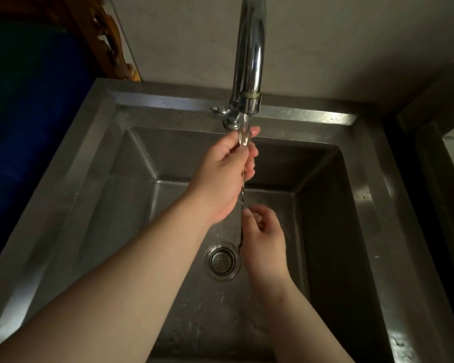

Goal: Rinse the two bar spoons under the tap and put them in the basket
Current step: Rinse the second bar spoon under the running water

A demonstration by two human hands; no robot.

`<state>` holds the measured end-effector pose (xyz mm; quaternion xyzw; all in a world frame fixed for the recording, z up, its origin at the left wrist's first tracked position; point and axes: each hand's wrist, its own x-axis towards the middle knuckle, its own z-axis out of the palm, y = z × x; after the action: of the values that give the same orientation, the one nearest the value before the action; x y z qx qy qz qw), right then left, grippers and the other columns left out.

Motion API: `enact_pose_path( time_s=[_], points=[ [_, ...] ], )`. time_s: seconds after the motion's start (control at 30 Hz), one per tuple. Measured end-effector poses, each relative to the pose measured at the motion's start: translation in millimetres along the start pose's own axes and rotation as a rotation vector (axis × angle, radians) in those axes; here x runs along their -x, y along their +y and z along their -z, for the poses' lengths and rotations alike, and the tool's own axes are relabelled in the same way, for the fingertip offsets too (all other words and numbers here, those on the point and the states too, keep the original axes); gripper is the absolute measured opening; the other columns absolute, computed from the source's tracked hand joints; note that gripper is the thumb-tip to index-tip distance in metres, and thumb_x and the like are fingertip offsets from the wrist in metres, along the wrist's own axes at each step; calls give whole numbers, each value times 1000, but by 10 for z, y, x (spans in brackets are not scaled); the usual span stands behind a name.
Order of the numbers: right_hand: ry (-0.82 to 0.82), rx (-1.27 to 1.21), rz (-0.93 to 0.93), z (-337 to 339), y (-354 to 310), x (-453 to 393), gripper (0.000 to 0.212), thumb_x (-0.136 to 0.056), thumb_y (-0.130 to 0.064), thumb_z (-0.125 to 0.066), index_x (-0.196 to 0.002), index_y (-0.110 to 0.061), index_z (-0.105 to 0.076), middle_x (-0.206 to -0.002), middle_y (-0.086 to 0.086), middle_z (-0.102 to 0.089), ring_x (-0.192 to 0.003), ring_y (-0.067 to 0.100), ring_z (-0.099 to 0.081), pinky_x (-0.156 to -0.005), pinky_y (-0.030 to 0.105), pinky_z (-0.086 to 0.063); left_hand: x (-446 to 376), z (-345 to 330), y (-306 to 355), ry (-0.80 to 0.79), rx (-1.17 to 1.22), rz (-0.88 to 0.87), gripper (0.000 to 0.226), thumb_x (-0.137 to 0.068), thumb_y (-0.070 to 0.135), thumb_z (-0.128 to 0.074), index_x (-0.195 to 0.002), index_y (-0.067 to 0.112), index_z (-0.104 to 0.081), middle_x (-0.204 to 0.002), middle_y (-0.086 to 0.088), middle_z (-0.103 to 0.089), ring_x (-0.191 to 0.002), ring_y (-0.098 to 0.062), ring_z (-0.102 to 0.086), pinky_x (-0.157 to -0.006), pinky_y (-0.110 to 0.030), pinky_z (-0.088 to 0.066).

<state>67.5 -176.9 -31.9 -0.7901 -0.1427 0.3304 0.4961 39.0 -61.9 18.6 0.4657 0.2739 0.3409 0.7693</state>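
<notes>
Item: bar spoon [243, 195], long and thin, twisted metal stem, held nearly upright over the sink [323, 163] and directly under the tap [249, 61]. Only 1 stem can be made out; whether the 2nd spoon lies against it cannot be told. No basket in view.

Position: upper end inside the running water [244, 132] just below the spout; lower end hangs close above the drain strainer [222, 261], apart from the sink floor.

Hands: left hand [228, 169] closed around the upper stem, fingers curled, thumb pressing the metal at the stream. Right hand [264, 239] lower down, loosely curled, fingertips [248, 212] pinching or steadying the stem near its middle; palm partly open.

Handling, judged: light, rigid, will not bend under a normal grip. Wet steel is slippery, though the twisted stem should give some purchase. The thin section suits a fingertip pinch over a full fist.

Where to hold, judged: mid-stem on the twist, 1 hand above and 1 below, leaving both ends clear for rinsing.

Risk, judged: slipping out and dropping toward the strainer; not fragile.
</notes>
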Motion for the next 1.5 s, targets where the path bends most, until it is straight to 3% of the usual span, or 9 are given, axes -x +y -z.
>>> enact_pose_path(
  time_s=[0.13, 0.33, 0.53, 0.63, 0.77, 0.9, 1.03, 1.2, 1.5],
  points=[
    [-162, -122, 139, 10, -100, -84, 20, -99, -27, -53, -103, -21, -71, -98, -2, -74, -92, 6, -67, -86, 26, -52, 18, 28, -16, -93, 69, 3, 37, -96, -4, -41, -113, 17, -65, -79, 2, -64, -74, -8, -57, -75, -24, -50],
    [-163, -214, 221, -66, -288, -198, 23, -100, -23, -51, -85, -19, -67, -60, -8, -54, -55, 6, -48, -51, 22, -42, -7, 112, 40, 46, -268, -76, 24, -93, 11, -55, -99, 30, -68, -83, 8, -76, -81, -5, -68, -68, -20, -53],
    [-202, -300, 237, -142, -473, -290, 35, -95, -41, -51, -83, -10, -63, -68, 1, -52, -65, 17, -43, -60, 38, -38, 49, 139, -28, 95, -304, -10, 18, -86, 21, -61, -91, 33, -73, -89, 8, -77, -92, -6, -71, -77, -20, -52],
    [-192, -251, 280, -157, -510, -306, 30, -96, -39, -52, -81, -19, -68, -62, -11, -61, -59, 3, -52, -57, 25, -43, 59, 138, -10, 154, -205, 33, 11, -86, 24, -66, -88, 27, -76, -84, 7, -75, -81, -6, -69, -64, -18, -51],
    [-186, -114, 357, -124, -612, -326, 29, -97, -32, -54, -75, -31, -72, -61, -20, -67, -55, -6, -58, -51, 11, -41, 92, 127, -8, 279, -102, 11, 19, -93, 20, -61, -81, 22, -75, -83, 5, -76, -84, -11, -70, -74, -23, -55],
    [-206, 366, 572, -43, -780, -409, 21, -97, -28, -54, -95, -24, -74, -76, -10, -70, -69, 6, -63, -59, 25, -47, 94, 114, -27, 468, 90, 61, 20, -98, 21, -55, -85, 18, -70, -80, 3, -72, -79, -11, -65, -71, -23, -50],
    [-163, 728, 681, 66, -898, -458, 28, -95, -38, -55, -86, -16, -69, -81, 6, -70, -76, 29, -63, -65, 38, -53, 58, 190, -1, 612, 253, 120, 19, -99, 22, -52, -88, 19, -66, -77, 4, -69, -64, -6, -60, -55, -16, -45],
    [-216, 853, 602, 270, -907, -525, 24, -98, -37, -52, -93, -21, -70, -82, 3, -68, -74, 25, -64, -68, 41, -57, 103, 264, -10, 691, 310, 158, 12, -97, 16, -56, -90, 17, -67, -75, 5, -74, -65, -4, -69, -56, -12, -49],
    [-141, 975, 833, 153, -880, -516, 12, -96, -26, -56, -97, -26, -68, -96, -4, -69, -90, 24, -65, -81, 40, -46, 105, 133, -181, 589, 500, 232, 13, -91, 4, -62, -82, 14, -63, -64, -1, -69, -55, -7, -65, -50, -17, -52]
  ],
)
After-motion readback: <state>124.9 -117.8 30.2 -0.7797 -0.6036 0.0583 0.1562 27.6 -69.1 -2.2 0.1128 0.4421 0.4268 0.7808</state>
